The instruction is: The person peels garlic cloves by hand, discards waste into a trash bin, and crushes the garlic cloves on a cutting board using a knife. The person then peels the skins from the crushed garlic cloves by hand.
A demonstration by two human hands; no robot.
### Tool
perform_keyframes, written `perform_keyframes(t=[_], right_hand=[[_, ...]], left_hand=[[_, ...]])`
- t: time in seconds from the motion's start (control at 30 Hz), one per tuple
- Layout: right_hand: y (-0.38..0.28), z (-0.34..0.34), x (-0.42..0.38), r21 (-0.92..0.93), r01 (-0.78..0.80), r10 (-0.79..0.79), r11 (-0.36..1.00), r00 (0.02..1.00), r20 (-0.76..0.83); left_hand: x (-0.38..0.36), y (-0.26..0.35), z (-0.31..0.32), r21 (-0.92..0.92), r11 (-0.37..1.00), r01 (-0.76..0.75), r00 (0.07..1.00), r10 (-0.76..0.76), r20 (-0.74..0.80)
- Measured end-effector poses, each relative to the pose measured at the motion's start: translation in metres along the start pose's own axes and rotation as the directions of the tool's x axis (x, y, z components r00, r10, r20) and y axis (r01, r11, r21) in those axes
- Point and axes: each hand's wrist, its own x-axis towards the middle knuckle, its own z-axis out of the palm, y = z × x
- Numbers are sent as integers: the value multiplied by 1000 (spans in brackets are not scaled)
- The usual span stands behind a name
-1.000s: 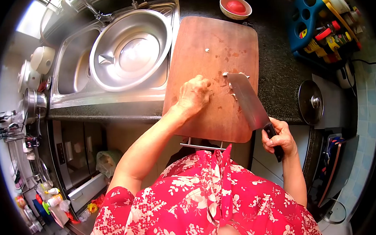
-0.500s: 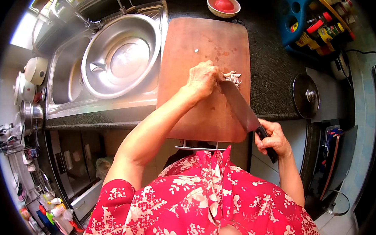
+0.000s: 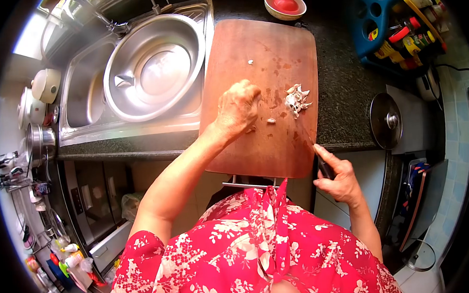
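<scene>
A wooden cutting board (image 3: pixel 261 44) lies lengthwise before me on the counter. My left hand (image 3: pixel 239 108) is over its left middle, fingers curled closed; whatever they may hold is hidden. My right hand (image 3: pixel 339 175) grips the black handle of a kitchen knife (image 3: pixel 326 169) at the board's lower right edge. The blade is turned nearly edge-on, showing only as a thin line pointing toward the garlic. A small heap of garlic cloves and skins (image 3: pixel 297 99) sits right of centre. One loose clove (image 3: pixel 271 121) lies between the heap and my left hand, and a small white piece (image 3: pixel 251 62) lies farther up.
To the left, a large steel basin (image 3: pixel 112 100) rests over the sink (image 3: pixel 76 117). A bowl with something red inside (image 3: pixel 285 5) stands behind the board. On the right are a glass lid (image 3: pixel 385 120) and a blue rack (image 3: pixel 369 28) by several bottles.
My left hand has moved left, away from the garlic, uncovering the heap and a loose clove. The knife has drawn back and rolled from its broad side to nearly edge-on.
</scene>
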Motion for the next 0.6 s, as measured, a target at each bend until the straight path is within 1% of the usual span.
perform_keyframes(t=[0.03, 0.1, 0.13, 0.17, 0.23, 0.27, 0.33, 0.4, 0.47, 0.5, 0.6], right_hand=[[8, 7, 0, -157, 172, -180, 973, 983, -43], [24, 19, -1, -409, 286, -335, 867, 941, -52], [25, 22, -2, -560, 225, -280, 797, 960, -12], [28, 26, -2, -656, 192, -249, 730, 969, 6], [30, 31, 2, -750, 196, -253, 632, 967, 40], [33, 32, 3, -750, 194, -250, 633, 967, 38], [37, 34, 5, -777, 196, -255, 598, 966, 48], [38, 33, 5, -775, 194, -240, 602, 969, 57], [38, 33, 7, -766, 210, -235, 607, 969, 80], [38, 32, 6, -779, 205, -207, 592, 973, 99], [34, 28, 12, -795, 209, -158, 570, 977, 144]], left_hand=[[1, 0, 2, 0, 1000, 1, 1000, -1, -1], [6, 3, 16, 18, 996, -88, 970, 89, -225], [9, 3, 27, 7, 989, -146, 964, 144, -223], [12, 8, 39, 48, 983, -176, 948, 183, -259], [14, 21, 60, 88, 981, -175, 945, 192, -264], [15, 26, 67, 47, 986, -158, 961, 164, -221], [14, 29, 81, 101, 985, -138, 972, 154, -179], [12, 30, 87, 139, 982, -131, 976, 152, -155], [10, 30, 86, 177, 971, -162, 969, 191, -157], [11, 31, 87, 230, 954, -190, 967, 222, -123], [15, 32, 86, 244, 956, -160, 979, 185, -84]])
